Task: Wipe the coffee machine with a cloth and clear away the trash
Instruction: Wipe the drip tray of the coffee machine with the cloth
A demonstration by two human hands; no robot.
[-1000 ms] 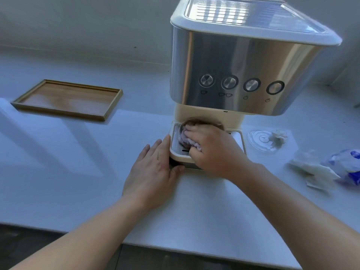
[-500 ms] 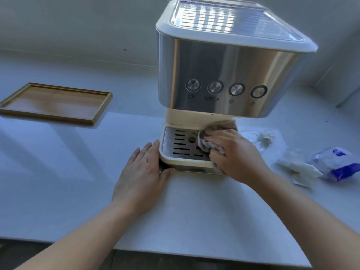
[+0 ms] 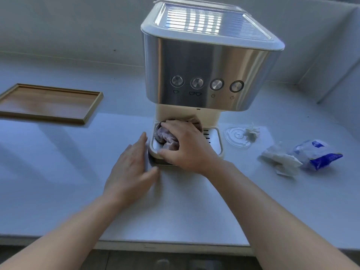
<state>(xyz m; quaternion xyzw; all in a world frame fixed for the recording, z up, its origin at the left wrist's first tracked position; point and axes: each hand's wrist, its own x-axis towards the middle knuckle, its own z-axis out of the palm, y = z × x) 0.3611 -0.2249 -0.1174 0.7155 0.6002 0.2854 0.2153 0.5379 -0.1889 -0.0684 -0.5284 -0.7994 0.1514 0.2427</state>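
A steel and cream coffee machine (image 3: 206, 75) stands on the white counter. My right hand (image 3: 187, 147) presses a bunched pinkish cloth (image 3: 165, 137) onto the left part of its drip tray (image 3: 213, 141). My left hand (image 3: 132, 168) lies flat on the counter, fingers apart, against the tray's left front corner. Trash lies to the right: a clear plastic lid (image 3: 235, 136) with a small paper scrap (image 3: 252, 132) on it, a crumpled white tissue (image 3: 280, 159) and a blue and white wrapper (image 3: 316, 153).
A shallow wooden tray (image 3: 48, 103) sits at the left of the counter. The counter's front edge (image 3: 171, 245) runs below my forearms. A wall rises behind the machine, and a corner stands at the far right.
My right hand has slid the cloth from the tray's right side back to its left side. The left hand stays by the tray's corner.
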